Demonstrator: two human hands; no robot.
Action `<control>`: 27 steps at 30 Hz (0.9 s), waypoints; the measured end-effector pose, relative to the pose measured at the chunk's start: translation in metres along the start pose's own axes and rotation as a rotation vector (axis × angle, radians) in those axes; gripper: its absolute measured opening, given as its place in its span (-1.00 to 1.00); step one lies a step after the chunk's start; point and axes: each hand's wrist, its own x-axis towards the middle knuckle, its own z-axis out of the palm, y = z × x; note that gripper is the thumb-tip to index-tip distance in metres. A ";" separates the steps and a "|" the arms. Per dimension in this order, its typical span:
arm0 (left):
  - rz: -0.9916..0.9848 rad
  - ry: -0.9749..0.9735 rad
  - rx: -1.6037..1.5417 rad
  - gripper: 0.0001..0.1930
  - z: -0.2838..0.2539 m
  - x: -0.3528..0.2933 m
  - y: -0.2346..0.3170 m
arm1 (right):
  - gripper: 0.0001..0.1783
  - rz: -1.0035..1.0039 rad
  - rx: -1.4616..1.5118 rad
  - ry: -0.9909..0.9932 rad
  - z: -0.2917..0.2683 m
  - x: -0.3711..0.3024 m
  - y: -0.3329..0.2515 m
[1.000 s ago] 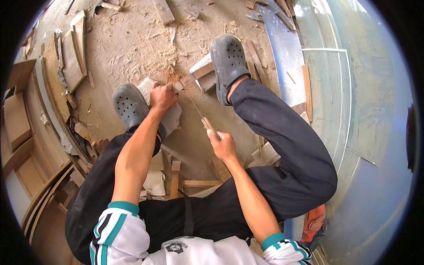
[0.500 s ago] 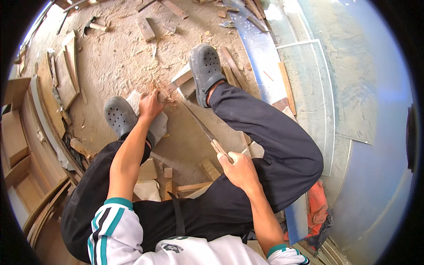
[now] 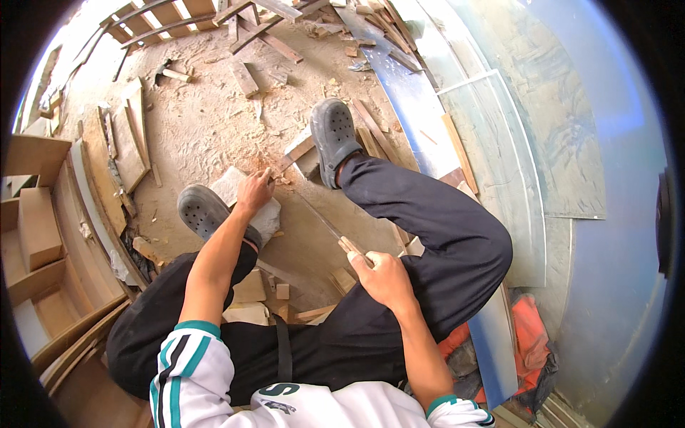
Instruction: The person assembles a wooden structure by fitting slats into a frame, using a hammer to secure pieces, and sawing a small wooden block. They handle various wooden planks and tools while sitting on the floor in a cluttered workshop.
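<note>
My right hand [image 3: 389, 279] is wrapped round the wooden handle of a narrow handsaw [image 3: 325, 222]. Its long thin blade slants up and left from the handle, and the teeth are too fine to make out. The blade's far end lies close to my left hand [image 3: 257, 191], whose fingers are closed on the near end of a wooden strip [image 3: 298, 151]. That strip rests across a pale block [image 3: 308, 165] beside my right grey clog [image 3: 334, 135]. Sawdust and shavings [image 3: 282, 178] lie where blade and strip meet. My left clog [image 3: 203, 211] stands by a pale stone [image 3: 230, 185].
A hammer [image 3: 171, 73] lies at far left. Boards [image 3: 127, 143] and a wooden cabinet frame [image 3: 39, 228] fill the left side. Glass sheets [image 3: 492, 128] cover the right, with orange cloth [image 3: 528, 335] below. Wood offcuts [image 3: 248, 287] lie between my legs.
The view has shifted, so the scene sits lower and more of the far floor shows. Both hands keep their holds on the handsaw and the wooden strip.
</note>
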 end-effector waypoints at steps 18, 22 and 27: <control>0.213 -0.182 0.108 -0.63 -0.003 -0.031 0.012 | -0.20 0.057 -0.056 0.059 -0.015 0.010 0.014; 0.205 -0.144 -0.039 -0.72 -0.003 -0.027 0.003 | -0.21 0.127 0.050 -0.013 -0.019 0.022 0.018; 0.023 0.033 -0.158 -0.76 0.000 -0.011 0.004 | -0.22 0.078 0.000 0.014 -0.021 0.028 0.013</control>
